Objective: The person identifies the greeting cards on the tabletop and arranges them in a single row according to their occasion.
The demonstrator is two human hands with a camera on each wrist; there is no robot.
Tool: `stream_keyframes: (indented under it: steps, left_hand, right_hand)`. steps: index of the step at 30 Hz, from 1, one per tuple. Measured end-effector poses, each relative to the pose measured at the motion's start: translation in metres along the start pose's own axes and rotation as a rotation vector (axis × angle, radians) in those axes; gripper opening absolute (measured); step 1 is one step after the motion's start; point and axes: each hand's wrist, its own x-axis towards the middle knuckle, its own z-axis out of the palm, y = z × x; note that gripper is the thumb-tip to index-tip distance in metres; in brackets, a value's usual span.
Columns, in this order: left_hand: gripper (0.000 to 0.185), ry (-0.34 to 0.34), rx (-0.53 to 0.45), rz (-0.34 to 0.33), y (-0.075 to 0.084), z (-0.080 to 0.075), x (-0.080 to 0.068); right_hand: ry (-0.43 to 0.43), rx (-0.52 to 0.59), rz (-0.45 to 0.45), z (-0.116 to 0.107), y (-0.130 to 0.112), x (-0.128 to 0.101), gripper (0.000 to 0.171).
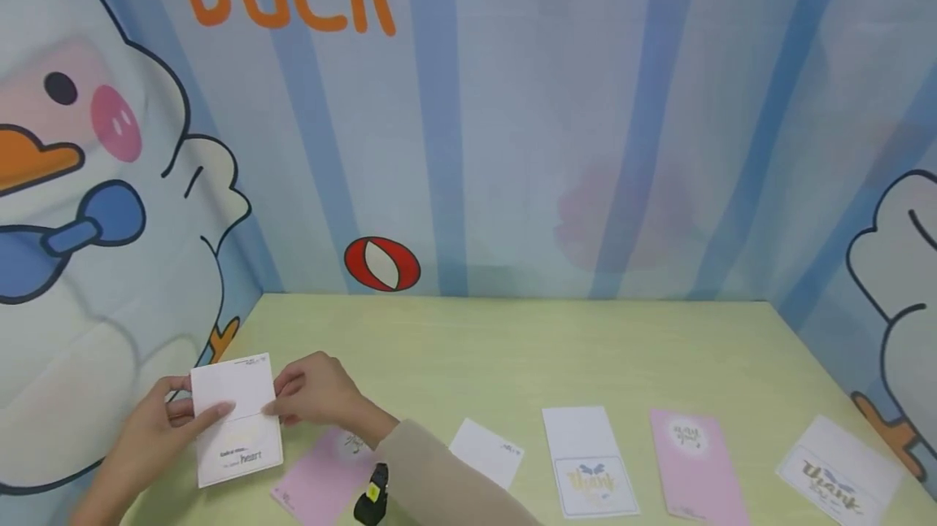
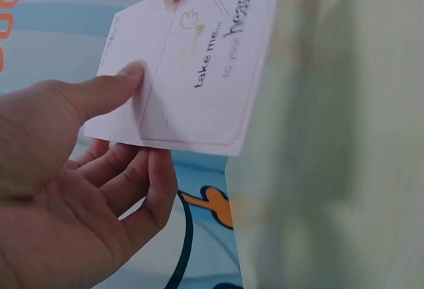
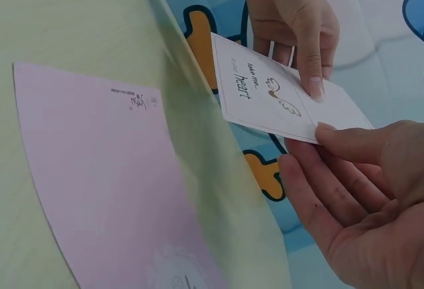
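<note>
Both hands hold an unfolded white greeting card above the left end of the table. Its lower panel reads "take me... to your heart" with a small gold drawing, and a crease crosses its middle. My left hand pinches the left edge, thumb on the printed face and fingers behind, as the left wrist view shows. At the opposite edge, by the crease, my right hand pinches the card between thumb and fingers. Below the right forearm lies a pink card on the table, partly hidden by the sleeve in the head view.
Along the table's front lie a small white card, a white card with gold lettering, another pink card and a tilted white "thank" card. A duck-printed curtain stands behind and at the sides.
</note>
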Motion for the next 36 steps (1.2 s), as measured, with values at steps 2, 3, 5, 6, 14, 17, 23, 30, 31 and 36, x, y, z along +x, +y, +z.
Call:
stream_keyframes:
  steps: [2, 3, 5, 6, 14, 17, 23, 30, 31, 36]
  left_hand:
    - [0.083, 0.008, -0.019, -0.012, 0.004, 0.002, 0.0]
    - [0.082, 0.006, -0.036, -0.017, 0.006, 0.002, 0.0]
    - [0.08, 0.004, -0.081, -0.018, 0.011, 0.003, 0.002]
    - [0.079, 0.004, -0.111, -0.016, 0.013, 0.004, 0.004]
    - [0.065, -0.008, -0.363, -0.017, 0.031, 0.023, 0.027]
    - [0.063, 0.007, -0.434, -0.023, 0.036, 0.033, 0.041]
    - [0.062, -0.012, -0.552, -0.018, 0.042, 0.051, 0.065]
    - [0.065, -0.018, -0.63, -0.056, 0.053, 0.068, 0.095]
    - [0.064, -0.02, -0.639, -0.062, 0.055, 0.07, 0.099]
    - [0.063, -0.037, -0.654, -0.11, 0.06, 0.079, 0.119]
  right_hand:
    - [0.008, 0.041, 0.004, -0.007, 0.001, -0.003, 0.016]
    - [0.011, 0.05, 0.004, -0.011, 0.001, -0.004, 0.015]
    - [0.021, 0.068, -0.005, -0.018, 0.003, -0.004, 0.014]
    - [0.025, 0.087, -0.01, -0.022, 0.003, -0.004, 0.014]
    - [0.039, 0.258, 0.008, -0.056, 0.016, 0.004, 0.009]
    - [0.059, 0.289, 0.035, -0.068, 0.021, 0.009, 0.009]
    - [0.126, 0.365, 0.105, -0.085, 0.03, 0.02, 0.012]
    - [0.234, 0.493, 0.17, -0.099, 0.046, 0.035, 0.017]
    - [0.245, 0.506, 0.18, -0.101, 0.049, 0.036, 0.018]
    - [0.307, 0.509, 0.22, -0.105, 0.058, 0.045, 0.019]
